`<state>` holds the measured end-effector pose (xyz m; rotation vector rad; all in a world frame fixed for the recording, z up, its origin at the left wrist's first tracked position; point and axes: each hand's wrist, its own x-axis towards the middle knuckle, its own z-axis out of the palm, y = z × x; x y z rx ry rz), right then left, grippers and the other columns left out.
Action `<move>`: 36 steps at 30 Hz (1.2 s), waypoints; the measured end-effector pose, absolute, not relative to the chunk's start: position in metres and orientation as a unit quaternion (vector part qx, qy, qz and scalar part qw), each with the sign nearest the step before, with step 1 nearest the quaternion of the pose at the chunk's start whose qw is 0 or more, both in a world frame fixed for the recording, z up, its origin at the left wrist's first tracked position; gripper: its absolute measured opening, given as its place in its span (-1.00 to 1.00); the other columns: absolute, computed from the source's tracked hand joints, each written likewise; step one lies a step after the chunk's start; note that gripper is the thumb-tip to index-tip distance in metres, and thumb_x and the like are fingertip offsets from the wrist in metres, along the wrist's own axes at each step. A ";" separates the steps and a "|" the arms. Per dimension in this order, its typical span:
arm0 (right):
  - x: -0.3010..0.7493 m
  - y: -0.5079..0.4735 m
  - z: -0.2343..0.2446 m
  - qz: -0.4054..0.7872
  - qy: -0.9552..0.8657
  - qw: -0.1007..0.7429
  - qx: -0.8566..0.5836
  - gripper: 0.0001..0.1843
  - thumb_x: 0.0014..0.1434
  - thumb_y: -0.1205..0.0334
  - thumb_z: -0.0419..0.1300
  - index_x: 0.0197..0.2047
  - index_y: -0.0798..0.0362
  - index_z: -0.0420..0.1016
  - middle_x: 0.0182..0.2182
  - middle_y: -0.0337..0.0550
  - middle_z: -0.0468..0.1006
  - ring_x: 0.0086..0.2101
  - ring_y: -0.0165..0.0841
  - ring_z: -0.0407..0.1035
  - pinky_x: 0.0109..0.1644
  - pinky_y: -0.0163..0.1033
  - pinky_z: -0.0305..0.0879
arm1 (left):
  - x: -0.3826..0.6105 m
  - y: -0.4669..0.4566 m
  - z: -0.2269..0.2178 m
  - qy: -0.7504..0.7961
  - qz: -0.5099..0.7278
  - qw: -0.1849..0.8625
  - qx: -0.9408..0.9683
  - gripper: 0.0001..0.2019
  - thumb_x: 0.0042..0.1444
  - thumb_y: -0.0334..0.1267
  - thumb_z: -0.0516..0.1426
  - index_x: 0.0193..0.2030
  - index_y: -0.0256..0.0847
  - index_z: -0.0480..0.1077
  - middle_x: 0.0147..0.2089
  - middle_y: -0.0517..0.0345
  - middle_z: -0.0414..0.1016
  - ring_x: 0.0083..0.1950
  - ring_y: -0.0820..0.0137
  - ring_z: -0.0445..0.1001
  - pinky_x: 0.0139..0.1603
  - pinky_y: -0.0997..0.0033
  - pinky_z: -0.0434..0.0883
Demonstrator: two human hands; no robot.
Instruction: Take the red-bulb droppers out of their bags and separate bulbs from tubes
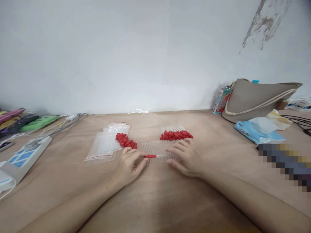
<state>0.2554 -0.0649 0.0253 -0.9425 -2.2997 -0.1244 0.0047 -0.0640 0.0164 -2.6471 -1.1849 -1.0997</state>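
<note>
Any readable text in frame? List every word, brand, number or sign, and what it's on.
None legible.
Blue tissue pack: white lettering, too blurred to read.
Bottle: printed label, too small and blurred.
White item at far right: dark marks, can't tell if lettering.
Red pieces, clear bags: no lettering I can make out.

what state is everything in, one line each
left hand, pinching a red bulb
red bulb, lying level
right hand, over clear tubes, grip unclear
clear tubes, side by side
loose red bulbs, piled
red-ended tubes, bunched in a row
plastic bags, flat, overlapping
tissue pack, open
</note>
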 end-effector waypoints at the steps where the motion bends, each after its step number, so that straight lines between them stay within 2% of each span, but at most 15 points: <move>1: 0.253 -0.066 0.023 -0.056 -0.888 0.297 -0.348 -0.62 0.14 0.02 0.03 -0.05 0.03 0.38 -0.26 -0.09 0.48 -0.21 -0.27 0.26 -0.03 -0.09 -0.05 | 0.006 -0.063 0.016 -0.383 -0.362 0.016 -0.849 -0.89 0.10 -0.31 0.05 -0.26 -0.15 0.37 -0.36 0.18 0.52 -0.36 0.40 0.41 -0.17 0.27 0.19; 5: 0.245 -0.066 0.014 -0.090 -0.882 0.288 -0.363 -0.68 0.21 0.12 -0.05 -0.07 0.03 0.39 -0.36 -0.13 0.52 -0.30 -0.34 0.28 -0.08 -0.12 -0.09 | 0.011 -0.062 0.016 -0.371 -0.366 -0.002 -0.853 -0.90 0.09 -0.30 0.06 -0.25 -0.15 0.37 -0.34 0.19 0.52 -0.36 0.41 0.40 -0.16 0.28 0.19; 8: 0.239 -0.066 0.010 -0.091 -0.880 0.289 -0.367 -0.71 0.24 0.21 -0.08 -0.26 0.03 0.46 -0.46 -0.19 0.50 -0.38 -0.40 0.27 -0.12 -0.16 -0.10 | 0.016 -0.065 0.019 -0.357 -0.341 0.001 -0.870 -0.82 0.05 -0.24 0.09 -0.17 -0.15 0.35 -0.23 0.12 0.50 -0.22 0.34 0.39 -0.12 0.25 0.18; 11: 0.235 -0.070 0.010 -0.081 -0.887 0.292 -0.349 -0.71 0.23 0.25 -0.09 -0.31 0.05 0.45 -0.49 -0.20 0.49 -0.43 -0.44 0.26 -0.17 -0.20 -0.10 | 0.023 -0.068 0.022 -0.325 -0.292 0.021 -0.899 -0.73 0.06 -0.16 0.09 -0.09 -0.15 0.32 -0.11 0.07 0.44 -0.11 0.29 0.34 -0.09 0.23 0.15; 14: 0.232 -0.074 0.011 -0.092 -0.893 0.308 -0.316 -0.70 0.23 0.27 -0.10 -0.35 0.07 0.44 -0.56 -0.23 0.44 -0.49 -0.48 0.21 -0.25 -0.23 -0.11 | 0.029 -0.071 0.021 -0.297 -0.241 0.057 -0.922 -0.84 0.16 -0.24 -0.01 -0.22 -0.19 0.36 -0.33 0.12 0.45 -0.28 0.37 0.31 -0.16 0.25 0.13; 16: 0.232 -0.075 0.010 -0.118 -0.893 0.333 -0.280 -0.71 0.22 0.27 -0.08 -0.38 0.08 0.43 -0.63 -0.27 0.38 -0.53 -0.50 0.16 -0.29 -0.24 -0.13 | 0.031 -0.073 0.021 -0.289 -0.229 0.076 -0.926 -0.80 0.19 -0.29 -0.06 -0.33 -0.23 0.35 -0.47 0.15 0.40 -0.38 0.40 0.26 -0.22 0.26 0.10; 18: 0.233 -0.075 0.009 -0.150 -0.889 0.355 -0.248 -0.76 0.20 0.28 -0.04 -0.39 0.08 0.42 -0.65 -0.30 0.34 -0.54 -0.51 0.13 -0.30 -0.24 -0.13 | 0.031 -0.077 0.021 -0.289 -0.219 0.065 -0.930 -0.78 0.20 -0.30 -0.08 -0.39 -0.25 0.32 -0.49 0.17 0.38 -0.41 0.42 0.22 -0.24 0.26 0.08; 24: 0.241 -0.076 0.007 -0.244 -0.881 0.352 -0.199 -0.92 0.14 0.30 0.09 -0.30 0.10 0.40 -0.64 -0.35 0.34 -0.51 -0.50 0.11 -0.27 -0.22 -0.10 | 0.028 -0.083 0.026 -0.319 -0.179 -0.013 -0.931 -0.70 0.24 -0.28 -0.16 -0.47 -0.26 0.22 -0.51 0.21 0.31 -0.42 0.46 0.21 -0.22 0.29 0.05; 32: 0.249 -0.078 0.020 -0.330 -0.864 0.350 -0.150 -0.80 0.17 0.38 0.03 -0.16 0.07 0.41 -0.64 -0.40 0.32 -0.54 -0.54 0.10 -0.32 -0.25 -0.10 | 0.025 -0.091 0.032 -0.329 -0.166 -0.087 -0.926 -0.70 0.25 -0.28 -0.21 -0.44 -0.24 0.20 -0.49 0.23 0.29 -0.42 0.47 0.24 -0.21 0.32 0.07; 36: 0.258 -0.072 0.017 -0.312 -0.867 0.354 -0.158 -0.76 0.17 0.37 0.03 -0.10 0.03 0.40 -0.63 -0.39 0.35 -0.53 -0.54 0.14 -0.28 -0.26 -0.07 | 0.020 -0.091 0.036 -0.343 -0.173 -0.116 -0.916 -0.69 0.26 -0.29 -0.22 -0.43 -0.23 0.23 -0.47 0.24 0.33 -0.41 0.46 0.27 -0.18 0.31 0.11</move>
